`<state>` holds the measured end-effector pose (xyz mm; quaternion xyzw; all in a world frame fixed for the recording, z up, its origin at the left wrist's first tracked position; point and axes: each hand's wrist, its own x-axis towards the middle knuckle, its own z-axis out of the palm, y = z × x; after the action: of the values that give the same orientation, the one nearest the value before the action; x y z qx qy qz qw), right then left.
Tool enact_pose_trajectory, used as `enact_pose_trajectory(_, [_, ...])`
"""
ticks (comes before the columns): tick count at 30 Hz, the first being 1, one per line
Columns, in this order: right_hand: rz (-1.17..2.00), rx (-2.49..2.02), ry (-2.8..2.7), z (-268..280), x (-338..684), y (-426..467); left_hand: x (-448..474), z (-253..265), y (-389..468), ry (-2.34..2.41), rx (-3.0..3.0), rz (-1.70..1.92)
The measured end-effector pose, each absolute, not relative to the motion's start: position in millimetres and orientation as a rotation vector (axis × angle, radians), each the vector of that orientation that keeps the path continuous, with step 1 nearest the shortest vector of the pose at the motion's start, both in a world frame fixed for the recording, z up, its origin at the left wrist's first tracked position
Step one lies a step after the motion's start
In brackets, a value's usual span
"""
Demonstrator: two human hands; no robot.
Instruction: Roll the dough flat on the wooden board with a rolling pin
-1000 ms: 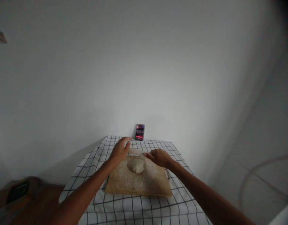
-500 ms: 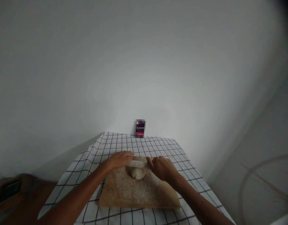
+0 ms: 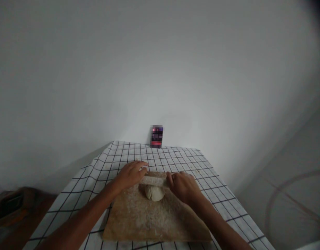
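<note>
A pale, flour-dusted rolling pin (image 3: 155,181) lies crosswise near the far edge of a wooden board (image 3: 149,227). My left hand (image 3: 132,173) rests over its left end in a loose hold, thumb and forefinger somewhat apart. Around the right end, the fingers of my right hand (image 3: 183,185) are closed. Just on the near side of the pin sits a rounded lump of dough (image 3: 154,193), its far side partly hidden behind the pin. Flour is scattered over the board.
Beneath the board, a white cloth with dark grid lines (image 3: 97,177) covers the table. A pixelated dark upright object (image 3: 157,136) stands at the back against the pale wall (image 3: 160,69). At lower left is a blurred brown object (image 3: 15,205) with a dark panel.
The camera view has shifted slightly, so the board appears larger and lower. My left fingers have lifted and spread a little. The pin stays just beyond the dough, which looks much the same.
</note>
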<state>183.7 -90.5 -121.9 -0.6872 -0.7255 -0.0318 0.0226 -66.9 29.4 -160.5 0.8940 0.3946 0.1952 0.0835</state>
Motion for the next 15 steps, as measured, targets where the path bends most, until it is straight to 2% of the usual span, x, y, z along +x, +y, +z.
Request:
enact_pose_trajectory(8, [-0.072, -1.984, -2.088, -167.3, 182.8, -125.8, -62.0, -134.1, -8.8, 1.338, 2.69, 0.635])
enact_pose_trajectory(12, [-0.152, -2.06, -2.374, -150.2, 187.8, -106.5, -66.4, -141.3, -2.0, 1.312, 2.608, 0.562])
enact_pose_trajectory(15, [-0.08, -2.045, -2.506, -124.0, 190.9, -85.2, -67.5, -147.6, 10.0, 1.311, 2.541, 0.545])
